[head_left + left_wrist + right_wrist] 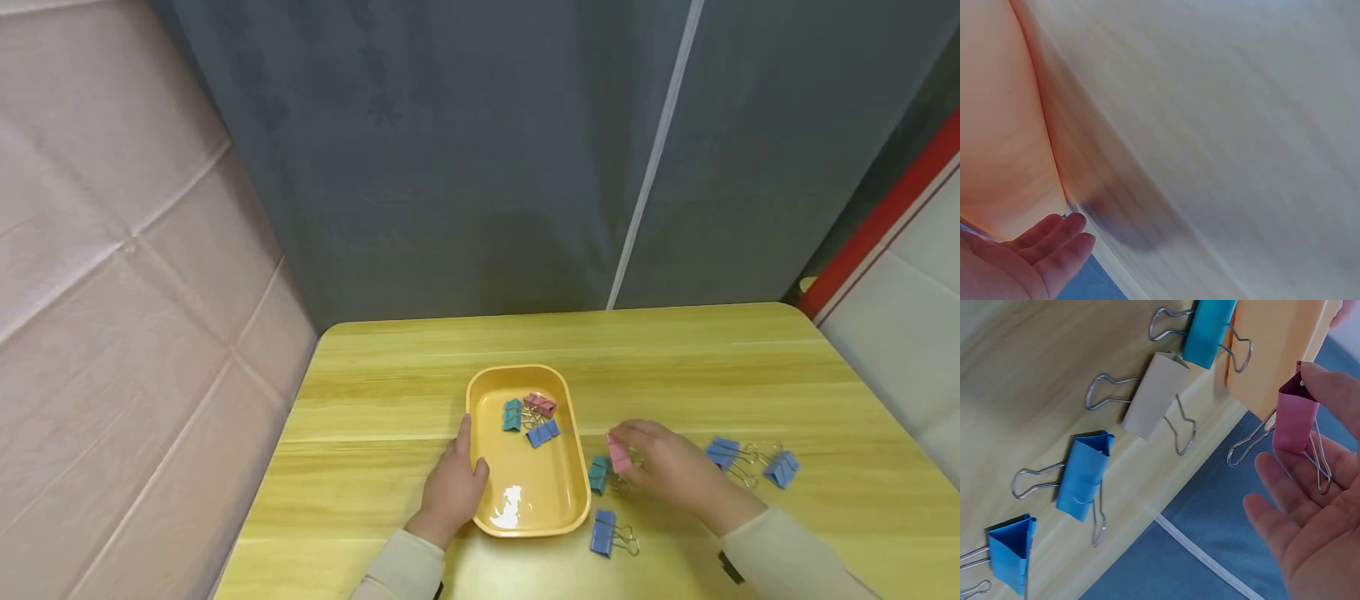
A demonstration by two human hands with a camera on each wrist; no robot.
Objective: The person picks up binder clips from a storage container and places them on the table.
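Note:
My right hand (667,462) pinches a pink binder clip (1295,415) between thumb and fingers, just right of the yellow tray (528,517). My left hand (453,483) grips the tray's left side, thumb over the rim and fingers along the outer wall. Inside the tray lie a teal binder clip (512,415), a red-pink binder clip (540,405) and a blue binder clip (543,433). On the table near the right hand are another teal clip (598,475) and a whitish clip (1157,394), which the hand hides in the head view.
A blue clip (602,533) lies by the tray's lower right corner. Two more blue clips, one nearer (722,452) and one farther right (782,469), lie on the wooden table (405,367). A dark curtain (450,167) hangs behind the table's far edge.

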